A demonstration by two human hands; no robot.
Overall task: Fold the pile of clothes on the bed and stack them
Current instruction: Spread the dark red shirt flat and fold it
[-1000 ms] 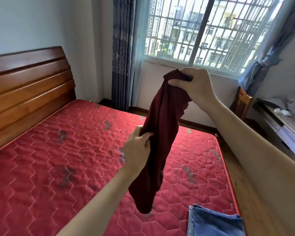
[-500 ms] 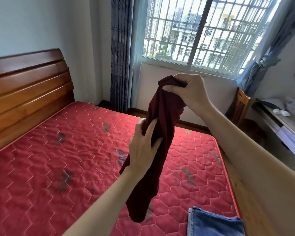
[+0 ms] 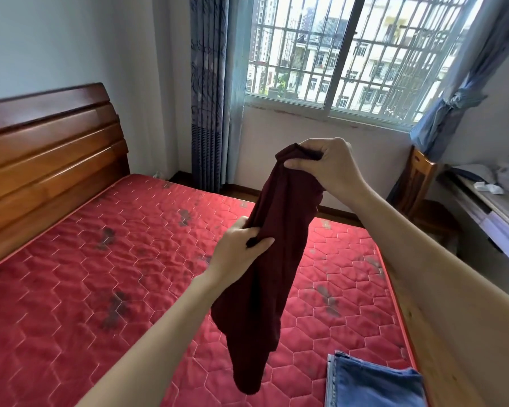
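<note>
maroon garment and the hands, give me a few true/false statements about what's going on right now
1. The right hand grips the top of the maroon garment. True.
2. The maroon garment lies flat on the red mattress. False: it hangs in the air, held by both hands.
3. The left hand pinches the garment partway down. True.
4. The folded jeans lie beside the wooden headboard. False: they lie at the near right corner of the mattress, far from it.
5. The left hand is empty. False: it holds the garment.
</note>
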